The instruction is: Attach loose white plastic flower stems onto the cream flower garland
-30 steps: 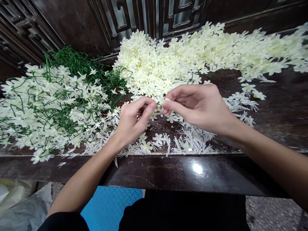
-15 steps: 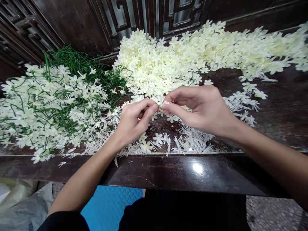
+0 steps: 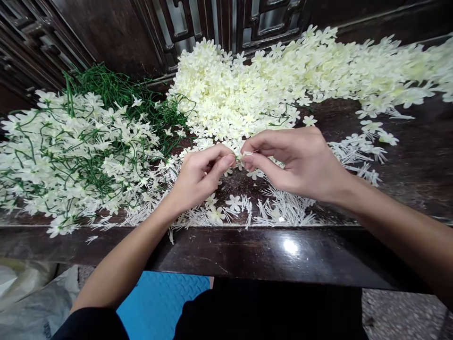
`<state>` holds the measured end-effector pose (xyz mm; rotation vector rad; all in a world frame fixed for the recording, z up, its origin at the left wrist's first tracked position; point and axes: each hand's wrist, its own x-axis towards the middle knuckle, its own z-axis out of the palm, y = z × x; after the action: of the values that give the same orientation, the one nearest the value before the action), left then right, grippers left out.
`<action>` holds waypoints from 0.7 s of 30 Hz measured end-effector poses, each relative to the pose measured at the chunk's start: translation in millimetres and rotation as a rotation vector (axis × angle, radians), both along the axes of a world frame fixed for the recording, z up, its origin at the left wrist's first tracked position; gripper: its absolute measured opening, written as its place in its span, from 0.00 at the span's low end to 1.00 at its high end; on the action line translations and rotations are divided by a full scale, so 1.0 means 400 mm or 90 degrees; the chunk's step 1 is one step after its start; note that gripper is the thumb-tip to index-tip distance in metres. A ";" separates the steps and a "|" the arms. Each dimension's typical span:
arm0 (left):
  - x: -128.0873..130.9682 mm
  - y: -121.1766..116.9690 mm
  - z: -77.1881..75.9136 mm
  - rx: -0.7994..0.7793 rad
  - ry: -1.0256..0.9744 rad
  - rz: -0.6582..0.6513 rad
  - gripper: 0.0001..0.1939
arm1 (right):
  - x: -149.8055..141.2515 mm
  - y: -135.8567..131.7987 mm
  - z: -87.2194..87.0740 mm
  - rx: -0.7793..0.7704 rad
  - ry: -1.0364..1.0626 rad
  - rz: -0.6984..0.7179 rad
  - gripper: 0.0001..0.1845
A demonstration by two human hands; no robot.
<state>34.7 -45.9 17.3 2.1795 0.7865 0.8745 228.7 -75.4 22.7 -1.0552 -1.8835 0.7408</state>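
Observation:
My left hand [image 3: 198,177] and my right hand [image 3: 295,158] meet fingertip to fingertip above the dark wooden table [image 3: 269,255]. Both pinch one small white artificial flower piece [image 3: 247,153] between thumb and forefinger; its exact shape is hidden by the fingers. Beneath the hands lie scattered white stamen pieces [image 3: 283,210] and loose small flowers [image 3: 233,203]. A big heap of loose cream flower heads [image 3: 247,89] lies just behind the hands.
At the left lies a pile of white flowers on green wire stems [image 3: 74,151]. Carved dark wooden panels [image 3: 106,33] rise behind the table. Below the table edge are a blue mat [image 3: 163,302] and a pale plastic bag [image 3: 31,297].
Both hands have stayed pinched together, shifting slightly lower and nearer. The view has tilted a little.

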 end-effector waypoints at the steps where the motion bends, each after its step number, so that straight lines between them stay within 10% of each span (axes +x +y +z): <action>1: -0.001 0.002 0.000 -0.009 -0.004 -0.005 0.11 | -0.001 0.000 0.000 -0.002 -0.003 -0.002 0.05; 21: 0.000 0.000 -0.009 0.069 -0.049 0.001 0.08 | -0.018 -0.015 -0.004 0.009 -0.008 -0.035 0.03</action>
<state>34.8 -45.7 13.8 2.2253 0.7178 1.0168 221.6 -81.5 21.2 -1.1010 -1.8598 0.6890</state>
